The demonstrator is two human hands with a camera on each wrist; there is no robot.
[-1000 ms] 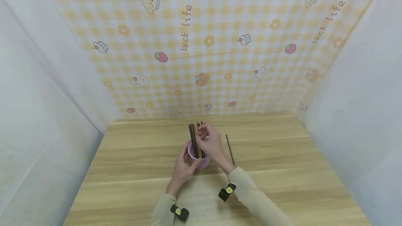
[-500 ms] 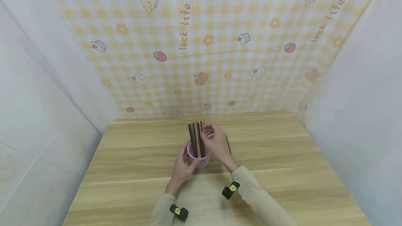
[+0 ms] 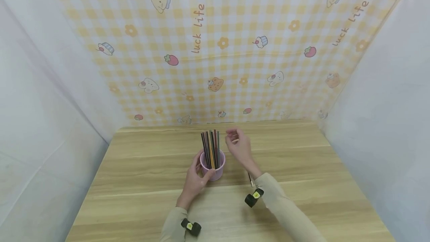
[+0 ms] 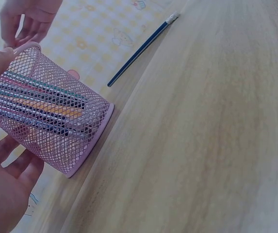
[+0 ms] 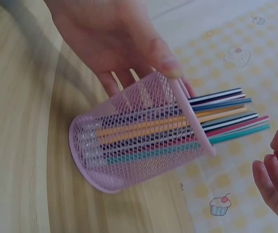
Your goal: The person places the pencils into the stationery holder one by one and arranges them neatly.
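Note:
A pink mesh pencil cup [image 3: 218, 174] stands on the wooden table, with my left hand [image 3: 194, 182] gripping its left side, thumb at the near rim. Several thin pencils [image 5: 231, 114] in black, orange, red and green stand in it, leaning slightly; their eraser ends show at the bottom through the mesh. My right hand [image 3: 240, 148] is raised right of the cup, apart from it, fingers loosely bent and holding nothing. Below that wrist a single dark pencil [image 4: 139, 52] with a white eraser lies on the table, partly hidden by the right forearm in the head view.
Behind the table's [image 3: 141, 212] back edge hangs a yellow checked cloth [image 3: 215, 62] with cartoon prints. White sheets [image 3: 50, 130] close off both sides. Black wrist cameras [image 3: 254, 197] sit on both sleeves.
My right hand has drawn away from the pencils to the right, leaving them in the cup. The left hand and the cup have stayed in place.

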